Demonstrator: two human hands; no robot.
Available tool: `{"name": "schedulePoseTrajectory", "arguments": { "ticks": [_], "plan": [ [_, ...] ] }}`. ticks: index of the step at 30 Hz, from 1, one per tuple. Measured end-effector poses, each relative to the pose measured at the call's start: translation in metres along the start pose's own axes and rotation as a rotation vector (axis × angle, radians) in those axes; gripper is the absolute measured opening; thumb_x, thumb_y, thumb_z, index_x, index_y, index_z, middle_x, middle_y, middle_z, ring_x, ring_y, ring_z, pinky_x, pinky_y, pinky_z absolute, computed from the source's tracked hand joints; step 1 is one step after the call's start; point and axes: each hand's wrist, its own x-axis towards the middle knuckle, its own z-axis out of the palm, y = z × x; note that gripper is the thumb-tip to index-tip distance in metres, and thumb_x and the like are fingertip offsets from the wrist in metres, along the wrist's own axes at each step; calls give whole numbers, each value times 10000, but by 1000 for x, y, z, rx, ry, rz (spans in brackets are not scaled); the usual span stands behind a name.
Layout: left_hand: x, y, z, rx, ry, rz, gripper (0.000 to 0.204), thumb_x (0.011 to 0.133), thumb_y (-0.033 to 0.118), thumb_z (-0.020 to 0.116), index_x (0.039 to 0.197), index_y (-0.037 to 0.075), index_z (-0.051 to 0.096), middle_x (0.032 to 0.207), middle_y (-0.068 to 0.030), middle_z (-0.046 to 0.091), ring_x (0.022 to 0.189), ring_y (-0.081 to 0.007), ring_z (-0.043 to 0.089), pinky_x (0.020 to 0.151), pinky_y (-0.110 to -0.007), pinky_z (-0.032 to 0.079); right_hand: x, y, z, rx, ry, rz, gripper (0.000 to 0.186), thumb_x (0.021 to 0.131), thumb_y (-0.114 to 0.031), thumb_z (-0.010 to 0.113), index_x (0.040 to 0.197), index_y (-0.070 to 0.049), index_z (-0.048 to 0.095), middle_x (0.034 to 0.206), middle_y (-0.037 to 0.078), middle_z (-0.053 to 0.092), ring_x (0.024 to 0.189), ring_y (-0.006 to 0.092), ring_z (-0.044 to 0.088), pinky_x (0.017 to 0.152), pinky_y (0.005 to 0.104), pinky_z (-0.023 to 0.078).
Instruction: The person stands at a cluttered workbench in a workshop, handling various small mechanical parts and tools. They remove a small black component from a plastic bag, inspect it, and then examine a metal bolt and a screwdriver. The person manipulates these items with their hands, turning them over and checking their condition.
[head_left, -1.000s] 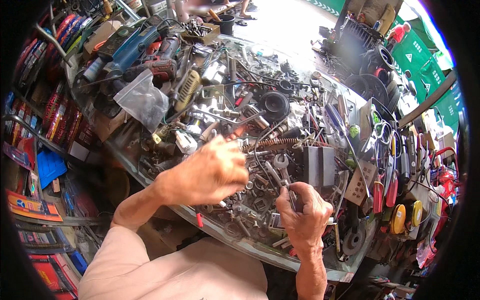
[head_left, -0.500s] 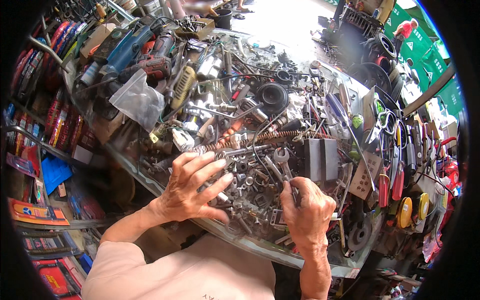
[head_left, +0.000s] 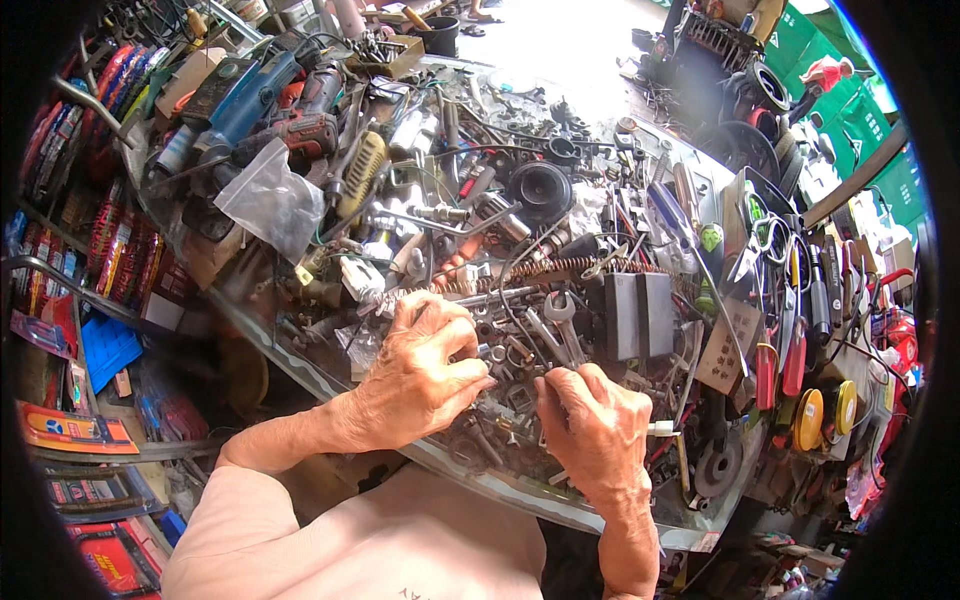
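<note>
Over the pile of small metal parts, my left hand (head_left: 425, 375) is closed with its fingers curled and the thumb against them. Whatever it pinches, if anything, is hidden. My right hand (head_left: 595, 425) is also closed, fingertips down at the lower end of an open-end spanner (head_left: 561, 308); whether it grips something there is hidden. Between the hands lie loose nuts and bolts (head_left: 500, 355). A long coiled spring (head_left: 540, 269) runs across the pile beyond them. Right of the spanner stand two dark rectangular blocks (head_left: 638, 317).
A glass-topped counter (head_left: 660, 532) carries the clutter. Further off lie a clear plastic bag (head_left: 272, 200), a red-and-black power drill (head_left: 300, 135), a yellow-handled brush (head_left: 362, 175) and a round black part (head_left: 541, 193). Scissors (head_left: 772, 240) and screwdrivers (head_left: 795, 365) stand at the right.
My left hand has moved right and its spread fingers have curled closed. My right hand has shifted slightly left and down along the spanner, still closed.
</note>
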Motion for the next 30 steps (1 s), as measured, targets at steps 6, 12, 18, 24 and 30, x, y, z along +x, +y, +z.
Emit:
{"name": "schedulePoseTrajectory", "arguments": {
  "ticks": [6, 12, 18, 24, 30],
  "plan": [
    [17, 10, -3, 76, -140, 11, 127, 730, 158, 728, 783, 72, 651, 925, -78, 557, 1042, -263, 523, 1011, -515, 293, 1, 1, -1, -6, 73, -18, 171, 760, -57, 753, 892, -75, 647, 730, 59, 551, 598, 250, 593, 513, 358, 466],
    [18, 11, 4, 102, -134, 39, 86, 724, 121, 688, 781, 70, 648, 922, -74, 569, 1064, -257, 529, 1012, -518, 289, 4, 5, 2, 67, 96, -40, 232, 730, 23, 726, 938, -43, 647, 847, 94, 595, 712, 283, 621, 579, 368, 506],
    [17, 5, 3, 51, -13, -24, 133, 762, 98, 689, 873, 51, 634, 936, -81, 564, 1038, -269, 537, 986, -475, 324, 3, 10, 3, 138, 60, -76, 293, 669, 43, 626, 961, 28, 616, 995, 134, 580, 889, 322, 598, 751, 407, 519],
    [60, -9, -8, -48, 431, 70, 161, 790, 14, 707, 923, 28, 618, 939, -125, 624, 922, -326, 595, 828, -418, 437, 6, 3, -2, 225, 63, -70, 225, 699, 66, 711, 901, -14, 655, 934, 116, 620, 819, 312, 634, 707, 380, 534],
    [81, -29, 7, -240, 549, -27, 107, 831, 17, 677, 913, 28, 610, 867, -119, 627, 828, -324, 606, 796, -400, 456, 0, -5, 0, 189, -232, -155, 211, 709, -128, 788, 892, -87, 691, 824, 54, 610, 763, 249, 625, 608, 352, 512]
  ]
}}
